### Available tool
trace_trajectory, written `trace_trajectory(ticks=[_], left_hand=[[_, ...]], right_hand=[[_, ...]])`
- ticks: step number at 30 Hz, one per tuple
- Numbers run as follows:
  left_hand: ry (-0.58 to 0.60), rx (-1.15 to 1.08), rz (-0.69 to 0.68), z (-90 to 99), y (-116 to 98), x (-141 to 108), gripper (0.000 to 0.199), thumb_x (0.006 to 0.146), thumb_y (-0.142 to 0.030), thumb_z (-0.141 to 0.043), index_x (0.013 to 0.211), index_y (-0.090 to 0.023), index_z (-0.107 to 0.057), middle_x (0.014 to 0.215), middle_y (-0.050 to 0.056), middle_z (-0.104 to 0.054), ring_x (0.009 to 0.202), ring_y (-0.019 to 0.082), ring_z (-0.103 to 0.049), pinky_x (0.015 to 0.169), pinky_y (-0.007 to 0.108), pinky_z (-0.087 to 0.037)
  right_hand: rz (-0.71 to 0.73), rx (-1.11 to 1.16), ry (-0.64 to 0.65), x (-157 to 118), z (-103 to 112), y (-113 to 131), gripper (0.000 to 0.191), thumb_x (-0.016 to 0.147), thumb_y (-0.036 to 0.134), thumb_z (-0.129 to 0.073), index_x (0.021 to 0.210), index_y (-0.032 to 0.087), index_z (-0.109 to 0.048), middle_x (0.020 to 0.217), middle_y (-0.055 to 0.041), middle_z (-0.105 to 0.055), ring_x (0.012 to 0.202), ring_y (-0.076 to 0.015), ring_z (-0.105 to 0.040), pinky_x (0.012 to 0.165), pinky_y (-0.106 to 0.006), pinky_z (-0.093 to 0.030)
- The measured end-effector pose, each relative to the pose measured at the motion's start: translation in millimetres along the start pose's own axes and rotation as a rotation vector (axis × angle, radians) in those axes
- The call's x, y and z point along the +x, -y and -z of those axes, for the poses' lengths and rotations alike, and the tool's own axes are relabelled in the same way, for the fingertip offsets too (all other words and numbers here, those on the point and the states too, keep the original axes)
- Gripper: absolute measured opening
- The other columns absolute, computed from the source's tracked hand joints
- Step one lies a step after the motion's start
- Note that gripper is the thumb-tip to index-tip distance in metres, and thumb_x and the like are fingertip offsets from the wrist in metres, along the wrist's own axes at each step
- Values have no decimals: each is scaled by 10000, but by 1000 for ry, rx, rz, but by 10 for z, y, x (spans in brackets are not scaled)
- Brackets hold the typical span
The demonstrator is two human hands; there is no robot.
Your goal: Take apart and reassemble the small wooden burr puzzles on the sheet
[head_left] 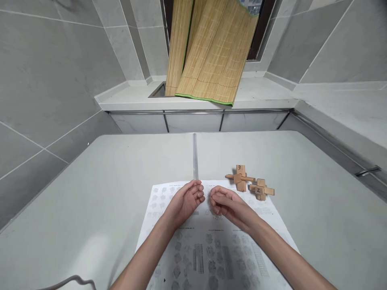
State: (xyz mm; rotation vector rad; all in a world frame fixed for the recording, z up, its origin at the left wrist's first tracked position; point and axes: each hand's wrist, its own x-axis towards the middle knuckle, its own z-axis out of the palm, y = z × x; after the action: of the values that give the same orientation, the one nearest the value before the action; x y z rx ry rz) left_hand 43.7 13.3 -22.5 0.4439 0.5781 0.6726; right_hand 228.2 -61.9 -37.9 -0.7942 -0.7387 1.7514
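Note:
My left hand is over the printed paper sheet, palm turned inward and fingers loosely bent, with nothing in it. A small gap to the right of it, my right hand curls its fingers inward with the thumb lying across them; nothing shows in its grip. Two wooden interlocking puzzles lie beyond and to the right of my right hand, touched by neither hand. One wooden puzzle has crossed pieces and a marked upright piece. The other wooden puzzle, marked with a character, sits closer to me at the paper's edge.
The pale table has a seam strip running away from me. A grey cable lies at the lower left. Behind the table is a white ledge with a bamboo blind hanging over it. Grey tiled walls stand on both sides.

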Motion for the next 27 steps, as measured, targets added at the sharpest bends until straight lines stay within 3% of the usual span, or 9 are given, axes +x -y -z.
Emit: trace_trajectory(ticks=[9,16,27], left_hand=[[19,-25,-5,14,3,-12,161,946,-281,-735,967,-127,-693,832,18,-566,739,125,-557,754,269,-474],[4,-11,-12,5,-3,-49,165,972,-298,-709,965,-136,-674,842,20,-550,724,121,-531,739,267,-462],[-3,-12,-6,27,3,-30,172,962,-300,-720,968,-136,-670,850,20,-565,711,115,-535,744,266,-465]], right_hand=[[17,-7,-10,-36,-59,48,331,955,433,-757,794,190,-601,723,-1,-600,617,-127,-481,602,-294,-309],[21,16,80,-85,-49,46,658,994,481,-678,488,225,-345,399,81,-287,402,-80,-187,474,-304,-134],[42,220,10,-74,30,-24,769,943,464,-728,465,233,-172,363,96,-151,349,-71,-90,425,-279,-119]])
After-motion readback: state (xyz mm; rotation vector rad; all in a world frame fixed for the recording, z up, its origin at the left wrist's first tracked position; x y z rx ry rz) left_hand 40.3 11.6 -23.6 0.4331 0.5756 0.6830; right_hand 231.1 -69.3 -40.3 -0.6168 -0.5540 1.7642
